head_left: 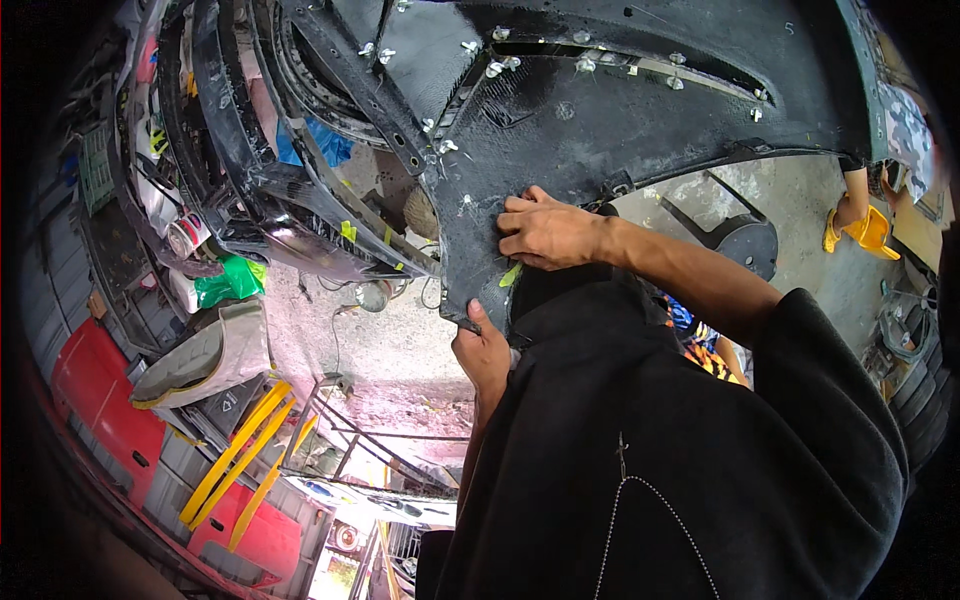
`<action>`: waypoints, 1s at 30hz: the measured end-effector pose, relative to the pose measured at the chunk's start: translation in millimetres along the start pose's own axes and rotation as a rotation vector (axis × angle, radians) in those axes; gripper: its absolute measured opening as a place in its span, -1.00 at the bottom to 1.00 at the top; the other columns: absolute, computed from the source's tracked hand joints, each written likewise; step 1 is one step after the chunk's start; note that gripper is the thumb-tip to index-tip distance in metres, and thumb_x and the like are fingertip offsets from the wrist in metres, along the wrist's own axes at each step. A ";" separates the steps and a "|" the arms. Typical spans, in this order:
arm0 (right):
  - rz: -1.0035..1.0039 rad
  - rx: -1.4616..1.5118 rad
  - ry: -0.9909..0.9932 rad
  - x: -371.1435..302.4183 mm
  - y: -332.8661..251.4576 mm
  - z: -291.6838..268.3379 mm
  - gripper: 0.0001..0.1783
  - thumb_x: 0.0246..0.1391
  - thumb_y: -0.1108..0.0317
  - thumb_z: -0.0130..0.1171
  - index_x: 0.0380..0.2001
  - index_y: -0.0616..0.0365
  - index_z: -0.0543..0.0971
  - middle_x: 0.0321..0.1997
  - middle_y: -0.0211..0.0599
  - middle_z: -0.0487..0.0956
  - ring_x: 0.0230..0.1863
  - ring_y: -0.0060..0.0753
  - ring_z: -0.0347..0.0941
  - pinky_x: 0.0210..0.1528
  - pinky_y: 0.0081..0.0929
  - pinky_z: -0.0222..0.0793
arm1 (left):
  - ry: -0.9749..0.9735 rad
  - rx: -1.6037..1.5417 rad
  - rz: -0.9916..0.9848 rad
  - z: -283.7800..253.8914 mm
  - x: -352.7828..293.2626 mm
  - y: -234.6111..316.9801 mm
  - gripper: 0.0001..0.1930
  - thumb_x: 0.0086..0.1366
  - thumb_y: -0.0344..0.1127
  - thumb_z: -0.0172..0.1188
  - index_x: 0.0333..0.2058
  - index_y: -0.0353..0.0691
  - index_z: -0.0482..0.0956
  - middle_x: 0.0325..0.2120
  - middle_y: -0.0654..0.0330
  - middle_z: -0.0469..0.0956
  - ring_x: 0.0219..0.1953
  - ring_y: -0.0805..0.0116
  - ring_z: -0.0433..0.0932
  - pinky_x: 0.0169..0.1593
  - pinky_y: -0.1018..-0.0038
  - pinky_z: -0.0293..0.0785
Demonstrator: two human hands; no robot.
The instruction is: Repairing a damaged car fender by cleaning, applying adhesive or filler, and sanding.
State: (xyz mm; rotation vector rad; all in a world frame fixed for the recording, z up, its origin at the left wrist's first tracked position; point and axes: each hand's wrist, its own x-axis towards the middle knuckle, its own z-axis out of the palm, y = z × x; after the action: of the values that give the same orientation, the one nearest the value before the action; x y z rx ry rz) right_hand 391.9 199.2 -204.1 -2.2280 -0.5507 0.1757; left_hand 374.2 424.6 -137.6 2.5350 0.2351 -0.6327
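A large black car body panel (640, 110) with a woven-looking surface spreads across the top of the head view. Small pale fasteners (585, 64) dot it along its slots and seams. My left hand (484, 350) grips the panel's lower corner, its thumb lying on the face and its fingers out of sight behind the edge. Higher up, my right hand (548, 232) rests against the panel with curled fingers. Whatever those fingers may hold is hidden. A yellow-green strip (511, 275) sits on the panel just below my right hand.
Dark curved car parts (290, 190) stand at the left, near a green bag (232, 280). Red panels (110, 400) and yellow strips (238, 455) are at lower left. At right, a person's arm (852, 205) is beside a yellow sandal (876, 233). Stacked tyres (915, 385) stand farther right.
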 end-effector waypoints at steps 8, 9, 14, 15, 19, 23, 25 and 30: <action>-0.054 -0.119 0.057 1.0 -13.6 -2.8 -0.82 -0.05 0.18 0.27 -0.35 -0.09 0.56 -0.24 -0.47 0.37 -0.04 -0.38 0.27 -0.08 -0.25 0.17 | 0.010 0.011 -0.026 1.7 0.9 -1.7 -0.40 0.44 0.05 -0.10 -0.21 -0.54 0.58 -0.34 -0.20 0.63 -0.24 -0.12 0.62 -0.16 0.16 0.48; -0.040 -0.166 0.040 -0.4 -18.7 -2.5 -0.81 -0.06 0.18 0.25 -0.32 -0.09 0.59 -0.23 -0.47 0.38 -0.03 -0.40 0.28 -0.07 -0.26 0.19 | 0.014 0.009 -0.025 0.7 0.7 0.5 -0.40 0.44 0.05 -0.10 -0.21 -0.54 0.58 -0.34 -0.20 0.63 -0.24 -0.12 0.62 -0.16 0.16 0.48; -0.040 -0.253 0.043 -3.2 -26.1 -1.1 -0.81 -0.02 0.21 0.15 -0.31 -0.08 0.62 -0.23 -0.51 0.41 -0.02 -0.42 0.29 -0.05 -0.31 0.21 | 0.030 0.020 -0.004 -2.2 -2.3 9.1 -0.42 0.43 0.05 -0.09 -0.24 -0.49 0.61 -0.34 -0.30 0.59 -0.23 -0.30 0.57 -0.17 0.07 0.46; -0.048 -0.257 0.042 -1.3 -24.3 0.0 -0.81 -0.02 0.21 0.15 -0.31 -0.08 0.62 -0.23 -0.51 0.41 -0.02 -0.42 0.29 -0.05 -0.31 0.21 | 0.037 0.015 -0.004 -0.9 -1.9 6.9 -0.42 0.43 0.05 -0.09 -0.24 -0.49 0.61 -0.34 -0.30 0.59 -0.23 -0.30 0.57 -0.17 0.07 0.46; -0.103 -0.263 -0.037 8.6 -17.8 -3.6 -0.80 -0.01 0.24 0.12 -0.30 -0.06 0.62 -0.22 -0.52 0.43 -0.01 -0.44 0.30 -0.01 -0.29 0.22 | 0.061 -0.001 0.018 0.6 -1.6 5.4 -0.36 0.43 0.09 -0.10 -0.28 -0.55 0.59 -0.38 -0.31 0.59 -0.24 -0.28 0.58 -0.18 0.07 0.44; -0.207 -0.296 -0.067 16.5 -14.2 -10.3 -0.81 0.00 0.23 0.11 -0.32 -0.05 0.63 -0.20 -0.52 0.45 0.00 -0.45 0.30 0.02 -0.28 0.22 | -0.010 0.039 -0.047 -4.0 -1.3 10.5 -0.39 0.43 0.09 -0.11 -0.26 -0.46 0.61 -0.37 -0.30 0.59 -0.25 -0.33 0.55 -0.19 0.07 0.45; -0.222 -0.273 -0.057 17.3 -11.2 -6.6 -0.80 -0.04 0.19 0.18 -0.33 -0.04 0.63 -0.21 -0.52 0.44 0.01 -0.44 0.30 0.02 -0.25 0.21 | 0.005 0.036 -0.042 -4.2 -1.3 10.1 -0.39 0.43 0.10 -0.11 -0.27 -0.46 0.61 -0.37 -0.30 0.58 -0.25 -0.33 0.55 -0.20 0.07 0.45; -0.104 -0.093 -0.100 18.0 -1.4 1.4 -0.61 -0.23 0.10 0.35 -0.32 0.08 0.62 -0.21 -0.47 0.43 0.00 -0.39 0.27 0.00 -0.15 0.18 | 0.010 0.006 -0.036 -3.3 -1.2 9.8 -0.37 0.43 0.09 -0.10 -0.21 -0.54 0.57 -0.29 -0.30 0.59 -0.19 -0.26 0.57 -0.11 0.11 0.45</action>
State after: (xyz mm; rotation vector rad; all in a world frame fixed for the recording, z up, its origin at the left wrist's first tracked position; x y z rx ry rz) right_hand 407.2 209.0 -203.0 -2.2827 -0.7408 0.2122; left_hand 377.2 417.8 -130.2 2.5456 0.2826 -0.6360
